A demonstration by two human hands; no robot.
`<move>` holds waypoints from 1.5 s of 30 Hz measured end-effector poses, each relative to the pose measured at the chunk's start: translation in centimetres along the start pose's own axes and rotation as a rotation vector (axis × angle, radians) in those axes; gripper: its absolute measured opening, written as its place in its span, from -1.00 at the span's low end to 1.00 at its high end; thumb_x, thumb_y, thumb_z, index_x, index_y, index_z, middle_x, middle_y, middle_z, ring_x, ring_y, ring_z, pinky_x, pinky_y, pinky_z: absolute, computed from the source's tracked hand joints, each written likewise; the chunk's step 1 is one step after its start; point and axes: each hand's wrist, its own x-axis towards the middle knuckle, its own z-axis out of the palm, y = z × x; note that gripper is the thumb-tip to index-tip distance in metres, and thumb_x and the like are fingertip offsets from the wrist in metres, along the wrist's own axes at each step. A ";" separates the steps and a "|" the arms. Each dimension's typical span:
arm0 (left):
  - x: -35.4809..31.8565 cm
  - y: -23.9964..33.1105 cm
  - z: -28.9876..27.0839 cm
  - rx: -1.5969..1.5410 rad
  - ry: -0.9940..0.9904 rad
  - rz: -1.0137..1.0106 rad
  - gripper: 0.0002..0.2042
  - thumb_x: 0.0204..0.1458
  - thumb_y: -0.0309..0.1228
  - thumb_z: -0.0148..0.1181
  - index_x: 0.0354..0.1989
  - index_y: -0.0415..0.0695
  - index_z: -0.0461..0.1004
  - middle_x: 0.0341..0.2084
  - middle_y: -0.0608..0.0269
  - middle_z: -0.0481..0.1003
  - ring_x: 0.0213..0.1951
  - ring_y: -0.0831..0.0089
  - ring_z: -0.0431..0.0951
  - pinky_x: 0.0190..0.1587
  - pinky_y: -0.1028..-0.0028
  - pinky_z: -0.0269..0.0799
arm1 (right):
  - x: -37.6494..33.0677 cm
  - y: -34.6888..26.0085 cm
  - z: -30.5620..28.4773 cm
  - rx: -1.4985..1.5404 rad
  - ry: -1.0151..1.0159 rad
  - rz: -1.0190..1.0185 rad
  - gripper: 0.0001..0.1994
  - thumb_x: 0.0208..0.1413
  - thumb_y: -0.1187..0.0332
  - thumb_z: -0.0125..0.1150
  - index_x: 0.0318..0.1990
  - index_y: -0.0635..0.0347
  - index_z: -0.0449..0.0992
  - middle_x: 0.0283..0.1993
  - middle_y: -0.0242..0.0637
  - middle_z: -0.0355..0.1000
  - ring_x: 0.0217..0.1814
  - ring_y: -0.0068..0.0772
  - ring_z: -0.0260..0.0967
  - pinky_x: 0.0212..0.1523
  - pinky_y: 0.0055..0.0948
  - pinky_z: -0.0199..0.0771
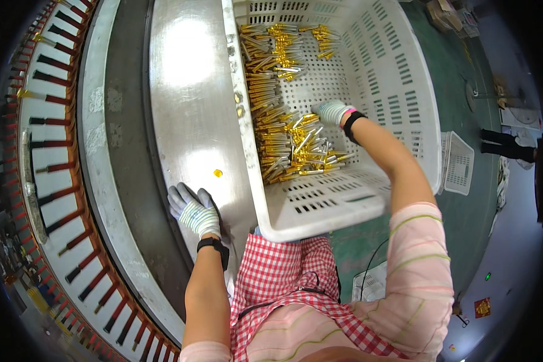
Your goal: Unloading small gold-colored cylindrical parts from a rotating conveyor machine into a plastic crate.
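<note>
- No words or numbers legible anywhere in view.
- Red square sign (482, 308) with gold marking, on the pale wall (513, 271) at far right; characters too small to make out.
- Small green sign (487, 276), looks lit, same wall, near the red one; content unreadable.
- Striped glove (194, 212) on left hand (198, 215): faint greenish marking on the back, possibly print, too blurred to read.

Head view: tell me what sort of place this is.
Probably a factory workshop: a row of dark red rods, a white perforated plastic crate holding slim gold-and-silver tubes, and a green floor suggest it.
</note>
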 end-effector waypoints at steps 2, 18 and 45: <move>0.1 0.5 -0.1 0.007 0.008 0.024 -0.44 -0.01 -0.22 0.03 0.18 -0.16 0.16 0.21 -0.09 0.12 0.20 -0.05 0.13 0.18 -0.04 0.02 | 3.2 0.6 2.4 -0.069 0.080 -0.109 -0.64 0.07 0.52 -0.09 0.06 0.18 0.35 0.01 -0.03 0.41 0.05 0.00 0.37 0.03 -0.19 0.39; 1.4 1.6 -1.1 0.039 -0.055 0.027 -0.44 -0.04 -0.24 0.02 0.16 -0.19 0.16 0.19 -0.12 0.13 0.15 -0.09 0.16 0.12 -0.02 0.09 | 6.7 -0.6 5.3 0.001 -0.067 -0.035 -0.49 0.07 0.18 0.08 0.18 0.13 0.25 0.21 -0.10 0.21 0.22 -0.09 0.21 0.21 -0.16 0.21; 6.7 5.5 -2.1 -0.031 -0.314 0.083 -0.39 -0.05 -0.13 0.04 0.17 -0.22 0.22 0.18 -0.12 0.19 0.20 -0.04 0.16 0.23 0.00 -0.02 | -10.2 -34.9 -26.1 1.002 0.298 -1.046 -0.60 0.09 0.37 0.05 0.10 0.27 0.31 0.06 0.03 0.33 0.06 0.01 0.32 0.07 -0.25 0.32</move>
